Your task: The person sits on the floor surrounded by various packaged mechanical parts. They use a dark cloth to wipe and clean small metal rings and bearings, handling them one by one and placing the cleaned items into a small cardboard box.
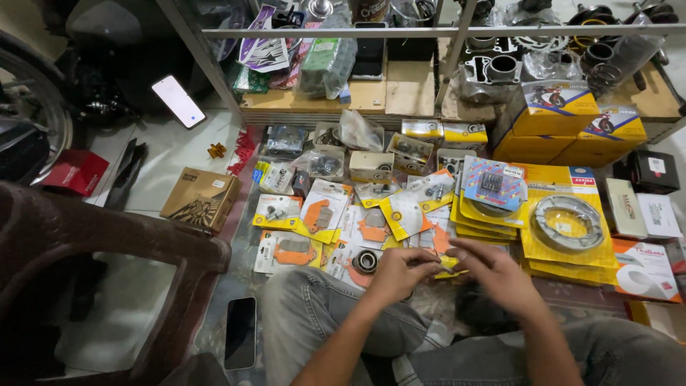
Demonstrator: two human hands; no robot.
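Note:
I sit on the floor with my jeans-clad knees (314, 314) in front of a spread of packaged motorcycle parts. My left hand (399, 275) and my right hand (494, 273) meet over the packs, fingers pinched on a small yellow packet (449, 266) that they mostly hide. A round metal bearing (366, 261) lies just left of my left hand. Orange brake-pad blister cards (318, 214) lie beyond it. A large yellow card with a ring of brake shoes (568, 223) lies to the right of my right hand.
A brown plastic chair (107, 246) stands close on the left. A black phone (240, 332) lies by my left knee, a lit phone (179, 101) farther off. A cardboard box (201, 199), stacked yellow boxes (564, 121) and a low shelf with an engine cylinder (500, 68) stand behind.

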